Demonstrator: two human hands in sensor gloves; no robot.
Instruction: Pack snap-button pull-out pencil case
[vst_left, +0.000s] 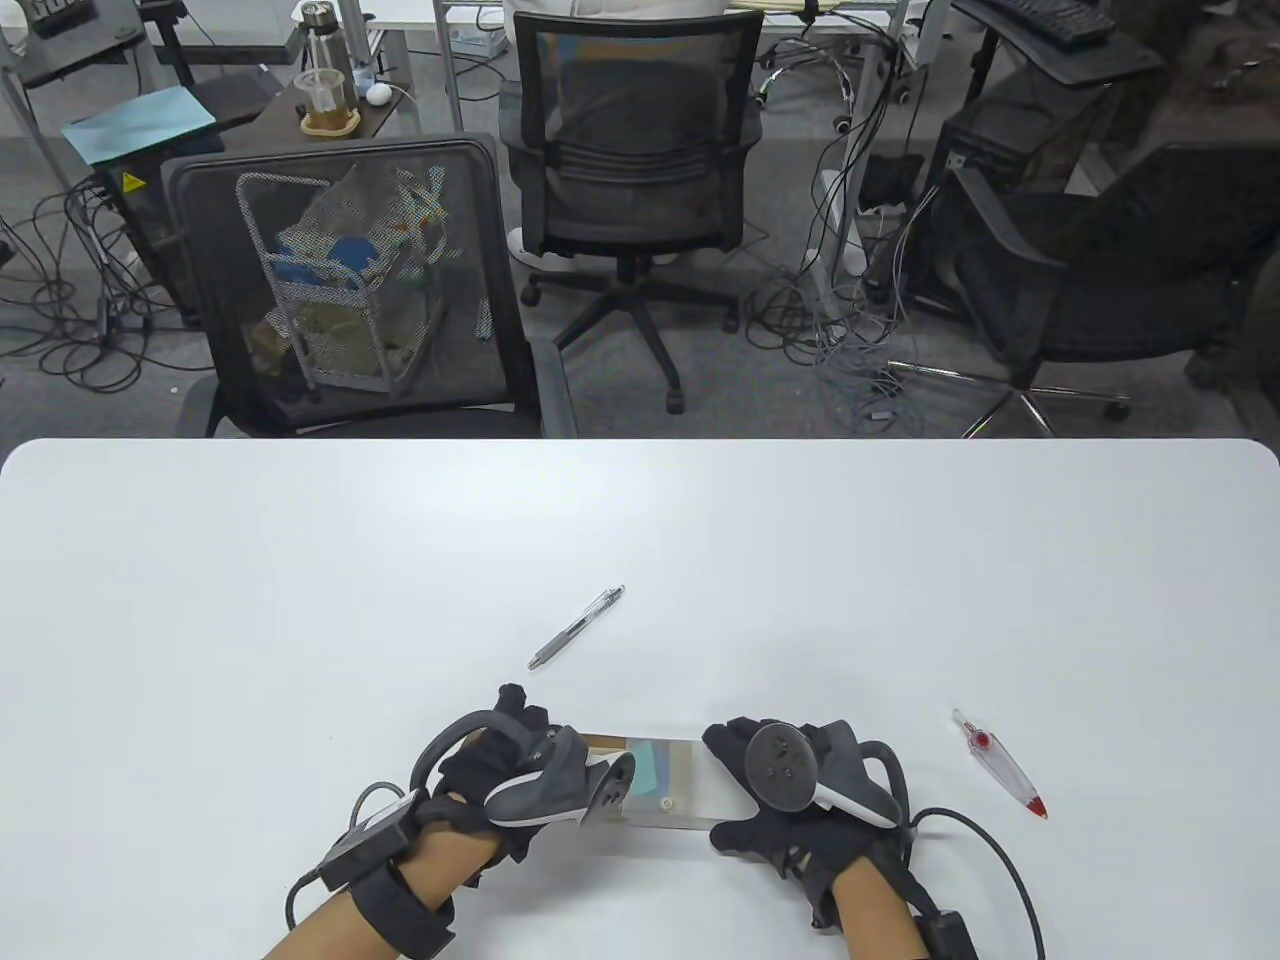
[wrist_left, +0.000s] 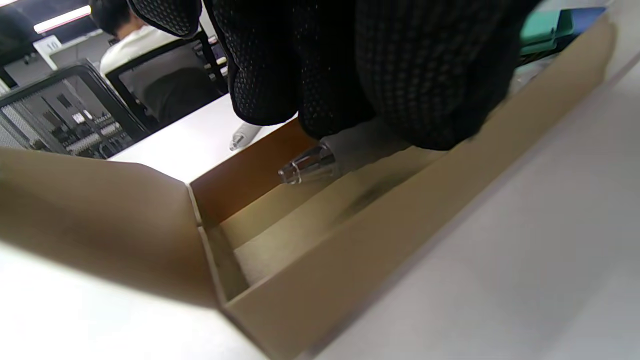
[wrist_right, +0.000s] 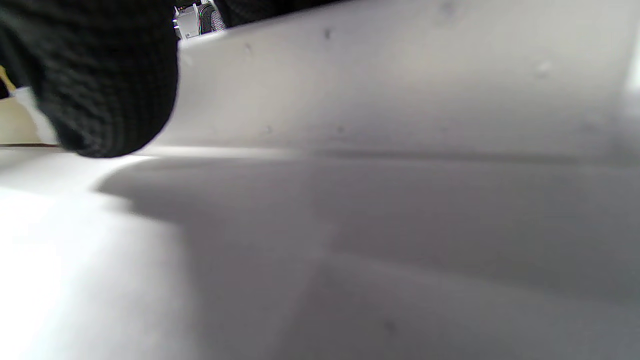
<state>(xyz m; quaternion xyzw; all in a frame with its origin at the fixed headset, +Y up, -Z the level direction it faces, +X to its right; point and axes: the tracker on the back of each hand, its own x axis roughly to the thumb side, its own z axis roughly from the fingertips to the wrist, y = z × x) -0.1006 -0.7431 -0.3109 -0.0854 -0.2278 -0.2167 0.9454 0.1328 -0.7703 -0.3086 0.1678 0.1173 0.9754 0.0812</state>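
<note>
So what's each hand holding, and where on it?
Left hand holds a clear pen over the case's open tray, gripped along its barrel. Right hand is on the case, at its right end.

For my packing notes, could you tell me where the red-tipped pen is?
In the table view, the red-tipped pen lies on the table's right side, just right of the right hand.

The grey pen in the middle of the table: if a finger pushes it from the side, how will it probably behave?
The grey pen looks slim and round, so it would probably roll on the smooth white table. Its clip may stop the roll after part of a turn. It seems light and stiff, so it should slide easily and not bend.
</note>
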